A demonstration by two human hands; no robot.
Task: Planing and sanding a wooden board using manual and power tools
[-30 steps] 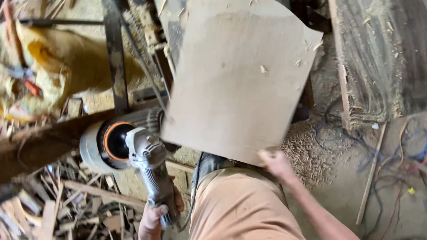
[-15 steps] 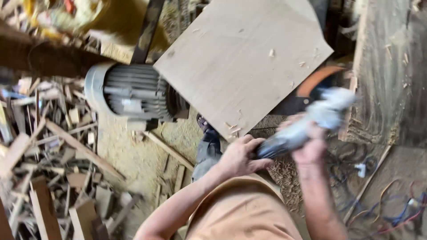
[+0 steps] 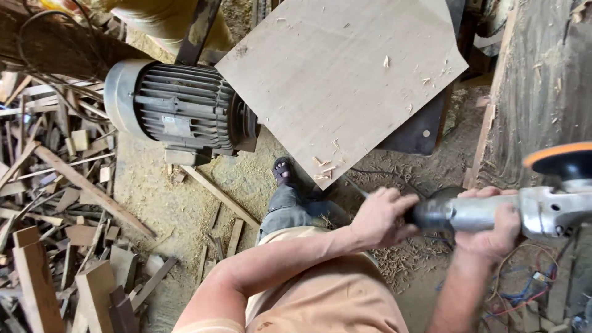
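Both my hands hold a silver angle grinder (image 3: 542, 206) with an orange-rimmed black disc at the right edge of the view. My left hand (image 3: 382, 217) grips the dark rear end of its handle. My right hand (image 3: 493, 225) wraps the metal body closer to the head. The tool lies level, pointing right, below and to the right of a tilted plywood sheet (image 3: 339, 80) with a few wood chips on it. My leg and sandalled foot (image 3: 285, 172) show under the sheet's lower corner.
A large grey electric motor (image 3: 176, 111) sits left of the sheet. Scrap wood offcuts (image 3: 55, 216) pile at the left. Sawdust covers the floor. A rough wooden beam (image 3: 536, 92) stands at the right, tangled wires (image 3: 530, 290) below it.
The grinder passed from my left hand at lower left to the right side, where both hands now hold it. The view swung left, bringing the motor and scrap pile into sight.
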